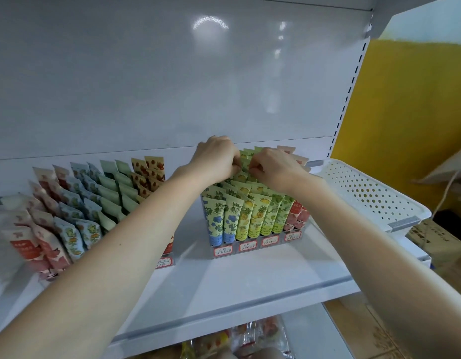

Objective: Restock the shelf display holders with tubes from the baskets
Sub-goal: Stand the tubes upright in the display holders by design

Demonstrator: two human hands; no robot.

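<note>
A clear display holder [255, 246] stands on the white shelf [224, 288], packed with rows of upright tubes [247, 216] in blue, yellow, green and pink prints. Both of my hands reach to its back rows. My left hand [216, 158] has its fingers curled down onto the tops of the yellow-green tubes [246, 154] at the back. My right hand [273, 167] pinches a tube top in the same row, fingertips almost touching the left hand. A second holder [162, 263] on the left carries more rows of tubes [76, 203].
A white perforated basket [366, 193] sits at the shelf's right end, with nothing visible inside it. Cardboard boxes [436, 242] stand on the floor beyond it. Packaged goods [237, 340] lie on the shelf below. The shelf's back panel rises behind the holders.
</note>
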